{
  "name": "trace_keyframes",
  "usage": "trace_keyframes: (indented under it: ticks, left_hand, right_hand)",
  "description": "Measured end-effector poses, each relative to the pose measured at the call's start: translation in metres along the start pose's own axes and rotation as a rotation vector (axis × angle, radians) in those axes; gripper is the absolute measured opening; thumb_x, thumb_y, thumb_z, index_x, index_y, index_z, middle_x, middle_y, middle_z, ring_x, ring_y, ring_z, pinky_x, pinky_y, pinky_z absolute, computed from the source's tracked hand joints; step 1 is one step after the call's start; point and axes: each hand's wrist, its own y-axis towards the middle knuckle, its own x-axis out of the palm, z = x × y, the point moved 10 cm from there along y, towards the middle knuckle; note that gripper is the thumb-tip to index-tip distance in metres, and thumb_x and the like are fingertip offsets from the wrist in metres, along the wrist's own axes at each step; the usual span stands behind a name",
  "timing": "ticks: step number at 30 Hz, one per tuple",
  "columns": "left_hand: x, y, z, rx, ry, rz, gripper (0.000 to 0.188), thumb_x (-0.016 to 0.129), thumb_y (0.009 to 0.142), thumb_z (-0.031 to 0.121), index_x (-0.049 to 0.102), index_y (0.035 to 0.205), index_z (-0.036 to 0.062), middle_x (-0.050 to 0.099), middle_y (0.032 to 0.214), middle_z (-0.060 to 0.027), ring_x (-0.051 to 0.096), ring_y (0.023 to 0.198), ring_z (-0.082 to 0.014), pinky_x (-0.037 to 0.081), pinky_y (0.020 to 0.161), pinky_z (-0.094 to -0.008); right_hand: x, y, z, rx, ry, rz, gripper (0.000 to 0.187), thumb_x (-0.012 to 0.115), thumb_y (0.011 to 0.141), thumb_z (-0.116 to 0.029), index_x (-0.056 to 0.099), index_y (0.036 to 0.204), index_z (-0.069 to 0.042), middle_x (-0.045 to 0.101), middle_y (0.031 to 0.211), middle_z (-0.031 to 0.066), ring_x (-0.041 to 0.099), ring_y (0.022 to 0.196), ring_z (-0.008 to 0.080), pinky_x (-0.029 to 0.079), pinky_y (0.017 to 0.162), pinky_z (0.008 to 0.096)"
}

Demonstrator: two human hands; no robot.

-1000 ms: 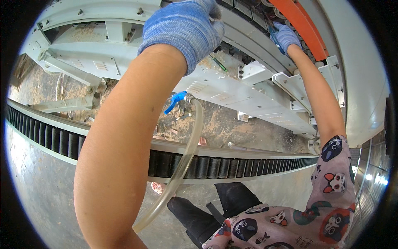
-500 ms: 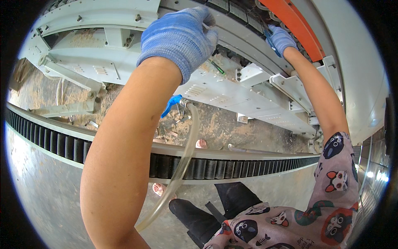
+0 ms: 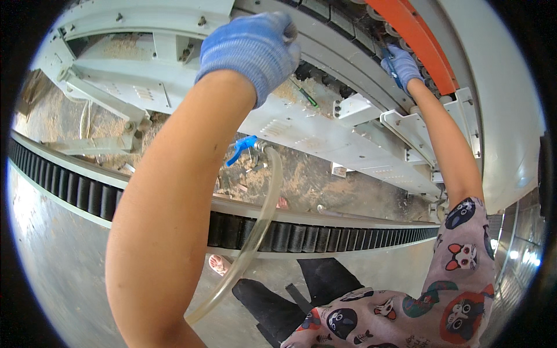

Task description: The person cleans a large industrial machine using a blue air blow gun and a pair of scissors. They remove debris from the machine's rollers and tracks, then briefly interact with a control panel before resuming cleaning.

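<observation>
My left hand (image 3: 249,55), in a blue knitted glove, is curled closed at the upper edge of the machine's grey rail (image 3: 331,49). Its fingertips face away, so what they hold, if anything, is hidden. Farther right, my gloved right hand (image 3: 404,68) grips a slim tool with blue handles (image 3: 392,69), perhaps pliers. The tool's dark tip points at the row of black track pads (image 3: 342,22), close to the rollers (image 3: 391,29) beneath the orange guard. Whether the tip touches them I cannot tell. Below my left hand, a green-handled tool (image 3: 307,95) lies amid sawdust on the machine ledge.
A clear hose (image 3: 264,223) with a blue lever fitting (image 3: 242,148) hangs beside my left forearm. A curved rail of black rollers (image 3: 301,238) crosses between me and the machine. The orange guard (image 3: 420,43) and white brackets (image 3: 400,124) flank my right arm. Sawdust litters the floor.
My right hand has shifted slightly right and down in the picture, still gripping the tool. My left hand stays closed near the rail. The whole view has shifted slightly.
</observation>
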Motion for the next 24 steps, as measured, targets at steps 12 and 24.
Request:
trace_keyframes:
  ticks: [12,24]
  left_hand:
    - [-0.002,-0.038,-0.022,-0.013,-0.077,-0.036,0.023,0.055,0.082,0.029,0.064,0.096,0.0132,0.067,0.088,-0.0133,0.064,0.086,-0.0307,0.050,0.079,-0.0390]
    - [0.014,-0.031,-0.017,0.001,-0.136,-0.057,0.023,0.055,0.082,0.029,0.064,0.095,0.0124,0.067,0.088,-0.0140,0.064,0.086,-0.0311,0.050,0.079,-0.0393]
  right_hand:
    - [0.069,-0.029,-0.035,0.140,0.525,-0.003,0.047,0.070,0.079,-0.039,0.061,0.114,-0.008,0.054,0.066,-0.0002,0.044,0.051,0.0099,0.037,0.048,0.0253]
    - [0.070,-0.008,-0.005,-0.117,0.190,0.053,0.053,0.066,0.084,-0.039,0.055,0.123,-0.004,0.063,0.095,0.0090,0.053,0.077,0.0136,0.043,0.073,0.0258]
